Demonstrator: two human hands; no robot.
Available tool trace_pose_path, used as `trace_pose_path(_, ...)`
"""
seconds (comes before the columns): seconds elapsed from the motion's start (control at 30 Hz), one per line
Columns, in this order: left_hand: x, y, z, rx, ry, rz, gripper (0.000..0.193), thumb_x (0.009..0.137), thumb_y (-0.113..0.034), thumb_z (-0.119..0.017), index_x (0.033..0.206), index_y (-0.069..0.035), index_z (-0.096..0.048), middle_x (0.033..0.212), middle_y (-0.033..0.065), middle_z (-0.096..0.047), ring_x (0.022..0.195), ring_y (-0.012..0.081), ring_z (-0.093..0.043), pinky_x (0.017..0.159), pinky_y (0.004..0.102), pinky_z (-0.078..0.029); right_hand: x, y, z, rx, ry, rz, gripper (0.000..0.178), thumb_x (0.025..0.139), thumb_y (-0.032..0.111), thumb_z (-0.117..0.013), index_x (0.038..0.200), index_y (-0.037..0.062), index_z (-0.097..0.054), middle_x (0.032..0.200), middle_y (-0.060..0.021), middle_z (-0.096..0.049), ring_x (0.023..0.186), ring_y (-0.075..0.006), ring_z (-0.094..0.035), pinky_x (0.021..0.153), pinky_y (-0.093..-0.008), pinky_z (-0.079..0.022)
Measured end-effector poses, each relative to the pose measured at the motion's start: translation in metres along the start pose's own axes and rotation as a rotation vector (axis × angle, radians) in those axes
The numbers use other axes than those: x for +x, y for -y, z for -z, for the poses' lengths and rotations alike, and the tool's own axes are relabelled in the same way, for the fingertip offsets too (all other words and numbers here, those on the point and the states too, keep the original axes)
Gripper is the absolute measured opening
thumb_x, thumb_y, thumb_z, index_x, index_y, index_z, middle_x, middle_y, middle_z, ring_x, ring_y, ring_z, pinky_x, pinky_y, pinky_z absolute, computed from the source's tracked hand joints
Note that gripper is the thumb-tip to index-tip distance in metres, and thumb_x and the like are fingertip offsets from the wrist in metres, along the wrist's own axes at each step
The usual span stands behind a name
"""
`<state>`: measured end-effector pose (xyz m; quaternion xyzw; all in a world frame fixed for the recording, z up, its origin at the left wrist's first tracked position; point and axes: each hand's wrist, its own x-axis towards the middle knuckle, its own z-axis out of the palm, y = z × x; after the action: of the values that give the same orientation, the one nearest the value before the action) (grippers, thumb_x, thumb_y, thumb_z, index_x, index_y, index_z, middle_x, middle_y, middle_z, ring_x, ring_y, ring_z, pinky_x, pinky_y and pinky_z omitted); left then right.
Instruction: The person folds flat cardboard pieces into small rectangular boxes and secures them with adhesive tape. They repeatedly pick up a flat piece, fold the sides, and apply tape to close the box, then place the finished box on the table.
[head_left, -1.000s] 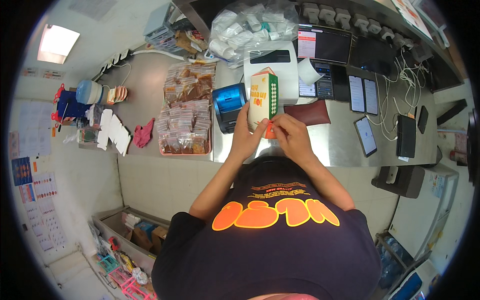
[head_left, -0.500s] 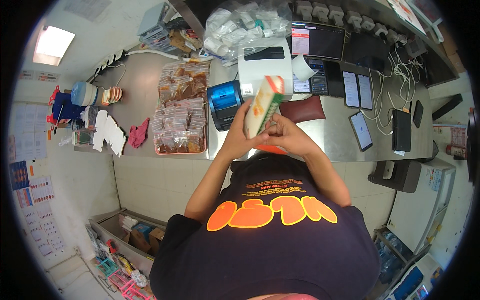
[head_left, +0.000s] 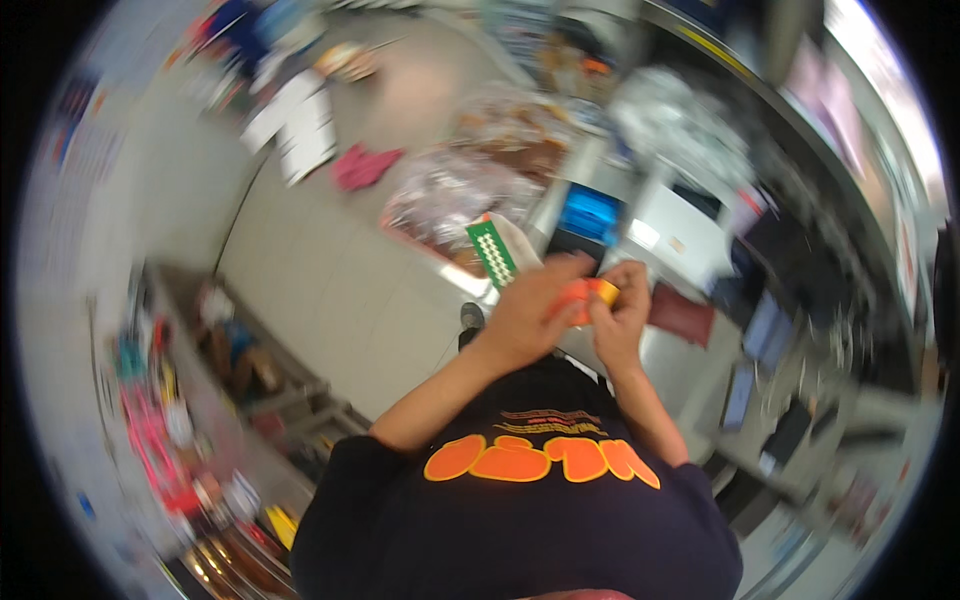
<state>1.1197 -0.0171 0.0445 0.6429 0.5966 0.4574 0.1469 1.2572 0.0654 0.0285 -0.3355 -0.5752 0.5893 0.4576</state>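
My left hand [head_left: 535, 308] is closed round a flat package [head_left: 490, 252], whose green patterned face and pale side stick out to the left past my fingers. Beside it my right hand [head_left: 622, 310] has its thumb and fingers pinched on a small orange and yellow piece [head_left: 603, 292]. The orange runs on toward the left fingers; whether it belongs to the package I cannot tell. Motion blurs both hands, and the left palm hides much of the package.
Behind the hands stand a black and blue device [head_left: 588, 215] and a white printer [head_left: 680, 232]. A tray of bagged sauces [head_left: 450, 200] lies to the left with a pink cloth [head_left: 364, 167]. At right are a dark red pouch [head_left: 682, 314] and several phones. An open bin [head_left: 240, 350] stands at lower left.
The view has swung left and blurred. The package, earlier upright between both hands, now tilts left in my left hand. My right hand has moved apart to the orange and yellow piece.
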Motion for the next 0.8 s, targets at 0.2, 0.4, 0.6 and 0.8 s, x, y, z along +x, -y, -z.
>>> trace_pose_path(0.2, -0.047, 0.017, 0.089, -0.227, -0.236, 0.244, 0.025, 0.095, -0.013, -0.062, 0.116, 0.0, -0.06, 0.104, 0.0142, -0.062, 0.095, 0.0307, -0.062, 0.087, 0.0368, -0.049, 0.01, -0.005, -0.093, 0.068, 0.561, -0.012, 0.016, 0.087, -0.003, -0.06, 0.097, 0.0046, -0.051, 0.091, -0.0011, -0.052, 0.086, -0.0085, -0.049, 0.078, -0.0237, -0.041)
trace_pose_path(0.4, -0.127, 0.062, 0.182, -0.493, -0.511, 0.765, 0.022, 0.101, -0.021, -0.059, 0.109, -0.002, -0.065, 0.097, 0.0057, -0.064, 0.089, 0.0156, -0.06, 0.082, 0.0301, -0.048, -0.012, -0.011, -0.247, -0.347, 0.292, 0.686, 0.019, 0.089, 0.003, -0.063, 0.107, -0.0008, -0.057, 0.103, -0.0155, -0.062, 0.099, -0.0251, -0.06, 0.089, -0.0368, -0.048)
trace_pose_path(0.6, -0.173, 0.084, 0.255, -0.754, -1.157, 0.753, 0.027, 0.104, -0.022, -0.058, 0.116, 0.001, -0.064, 0.113, 0.0082, -0.067, 0.102, 0.0171, -0.064, 0.087, 0.0321, -0.053, -0.07, -0.044, -0.376, -0.309, 0.775, 0.595, 0.039, 0.089, 0.016, -0.068, 0.123, -0.0013, -0.062, 0.128, -0.0187, -0.062, 0.118, -0.0356, -0.06, 0.098, -0.0427, -0.051)
trace_pose_path(0.8, -0.19, 0.117, 0.285, -0.214, -1.024, 0.56, 0.03, 0.104, -0.019, -0.055, 0.12, 0.006, -0.061, 0.114, 0.0137, -0.065, 0.107, 0.0211, -0.064, 0.093, 0.0348, -0.054, -0.072, -0.047, -0.422, -0.173, 0.694, 0.664, 0.022, 0.09, 0.012, -0.059, 0.108, 0.0015, -0.064, 0.107, -0.0132, -0.065, 0.1, -0.0337, -0.063, 0.085, -0.0431, -0.053)
